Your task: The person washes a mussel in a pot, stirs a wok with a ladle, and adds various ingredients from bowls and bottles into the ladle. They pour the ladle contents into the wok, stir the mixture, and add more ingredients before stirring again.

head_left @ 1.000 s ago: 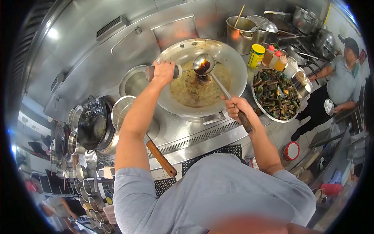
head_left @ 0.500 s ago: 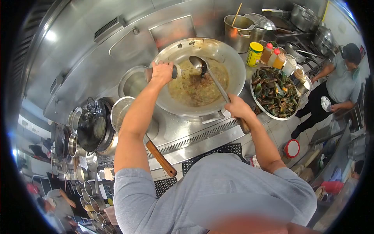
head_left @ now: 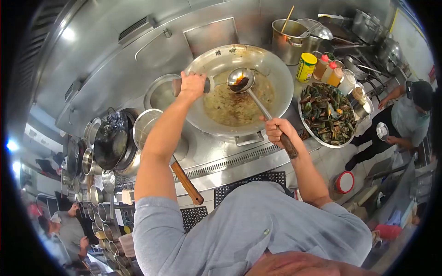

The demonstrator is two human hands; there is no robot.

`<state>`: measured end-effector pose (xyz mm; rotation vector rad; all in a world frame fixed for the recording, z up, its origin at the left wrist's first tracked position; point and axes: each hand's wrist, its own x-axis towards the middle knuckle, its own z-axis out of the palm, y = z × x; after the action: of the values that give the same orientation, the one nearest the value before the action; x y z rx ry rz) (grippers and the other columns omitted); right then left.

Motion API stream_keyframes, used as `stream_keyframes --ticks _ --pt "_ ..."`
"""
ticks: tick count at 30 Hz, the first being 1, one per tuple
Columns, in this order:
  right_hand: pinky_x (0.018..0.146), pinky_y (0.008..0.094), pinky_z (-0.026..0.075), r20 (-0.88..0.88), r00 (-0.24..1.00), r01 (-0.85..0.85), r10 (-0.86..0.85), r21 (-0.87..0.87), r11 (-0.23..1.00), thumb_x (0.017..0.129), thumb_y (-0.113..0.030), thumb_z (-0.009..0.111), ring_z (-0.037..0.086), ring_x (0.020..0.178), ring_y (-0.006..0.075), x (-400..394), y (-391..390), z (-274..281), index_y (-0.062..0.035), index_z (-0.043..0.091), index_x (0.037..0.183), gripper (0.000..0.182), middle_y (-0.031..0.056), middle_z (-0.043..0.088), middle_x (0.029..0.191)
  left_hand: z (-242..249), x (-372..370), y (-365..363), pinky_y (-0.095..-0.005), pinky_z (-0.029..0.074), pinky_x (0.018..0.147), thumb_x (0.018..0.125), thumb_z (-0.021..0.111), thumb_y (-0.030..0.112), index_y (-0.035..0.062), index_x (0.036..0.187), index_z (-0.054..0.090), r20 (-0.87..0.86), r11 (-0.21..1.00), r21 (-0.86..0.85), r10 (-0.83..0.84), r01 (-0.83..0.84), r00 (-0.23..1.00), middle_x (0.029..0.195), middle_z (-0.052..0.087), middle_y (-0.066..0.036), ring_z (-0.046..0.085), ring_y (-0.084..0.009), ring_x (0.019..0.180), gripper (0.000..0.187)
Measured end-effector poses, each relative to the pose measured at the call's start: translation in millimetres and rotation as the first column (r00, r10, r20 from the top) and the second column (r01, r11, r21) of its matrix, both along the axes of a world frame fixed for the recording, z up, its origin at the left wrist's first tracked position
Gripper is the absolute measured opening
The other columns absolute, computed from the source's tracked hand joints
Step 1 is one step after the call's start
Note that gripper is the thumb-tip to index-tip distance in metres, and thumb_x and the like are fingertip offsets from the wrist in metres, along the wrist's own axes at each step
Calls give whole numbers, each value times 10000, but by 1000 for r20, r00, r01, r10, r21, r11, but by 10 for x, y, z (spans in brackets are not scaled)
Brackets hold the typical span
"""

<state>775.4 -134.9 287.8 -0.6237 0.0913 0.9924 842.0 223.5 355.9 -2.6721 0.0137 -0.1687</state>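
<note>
Hands are working a big steel wok (head_left: 276,73) on a restaurant range, its floor coated with a thin pale sauce. Left hand (head_left: 192,85) is wrapping shut around a dark bottle (head_left: 209,85) and holding it tipped on its side over the wok's rim. Right hand (head_left: 276,129) is gripping the long handle of a ladle (head_left: 241,79), whose bowl is hanging above the sauce with a small pool of dark liquid in it. Seasoning appears to be the step in hand: dark sauce is being measured into the ladle. Next move, by this reading, is calling for the bottle to be righted and the ladle tipped and stirred through. Just right of the wok, a bowl of mussels (head_left: 328,115) is sitting beside condiment bottles (head_left: 329,69), while a co-worker (head_left: 410,115) is standing farther right.
</note>
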Motion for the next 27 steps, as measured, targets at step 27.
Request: stream_keyframes --ticks 27 --pt "406 259 362 497 808 72 315 -615 786 885 -123 558 427 425 106 1211 -20 -189 3 536 947 142 4 476 607 669 -2765 194 -323 522 883 740 850 304 16 1303 515 350 -321 -688 640 651 684 1134 648 -124 640 -218 999 715"
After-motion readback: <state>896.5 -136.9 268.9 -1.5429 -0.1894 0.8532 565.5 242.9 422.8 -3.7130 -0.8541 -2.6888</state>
